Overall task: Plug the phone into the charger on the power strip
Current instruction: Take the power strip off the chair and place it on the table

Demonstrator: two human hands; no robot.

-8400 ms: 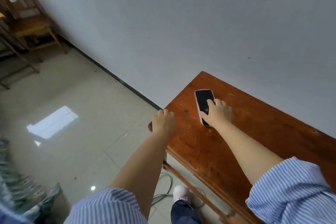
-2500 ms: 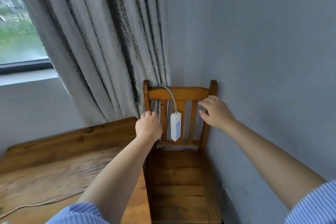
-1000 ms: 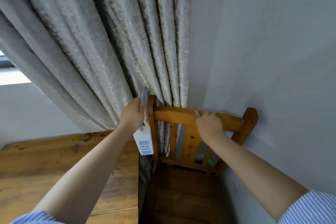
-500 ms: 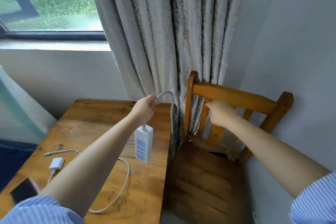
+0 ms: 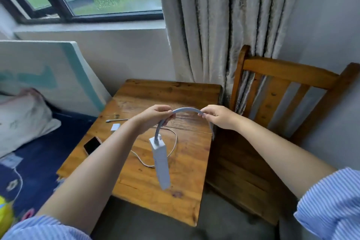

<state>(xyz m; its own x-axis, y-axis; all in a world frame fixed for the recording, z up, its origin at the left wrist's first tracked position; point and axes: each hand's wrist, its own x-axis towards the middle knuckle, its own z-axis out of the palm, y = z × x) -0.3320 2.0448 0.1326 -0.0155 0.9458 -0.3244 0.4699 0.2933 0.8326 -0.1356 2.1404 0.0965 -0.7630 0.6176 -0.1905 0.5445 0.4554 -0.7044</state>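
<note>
Hands: two, both raised over the tabletop, sleeves of blue-striped cloth at each arm.
Left hand: grip clenched on the grey cord near its drop to the power strip.
Right hand: grip pinched on the same cord, further along its arch.
Power strip: one, white, hanging end-down from the cord, above the tabletop and not touching it.
Phone: one, screen dark, lying flat near the tabletop's left edge, well apart from the strip.
Charger: one small white block on the tabletop, just beyond the phone.
Charging cable: one thin white lead, looped on the wood behind the strip.
Chair: one, wooden, just right of the tabletop.
Curtain: one, grey, behind the chair.
</note>
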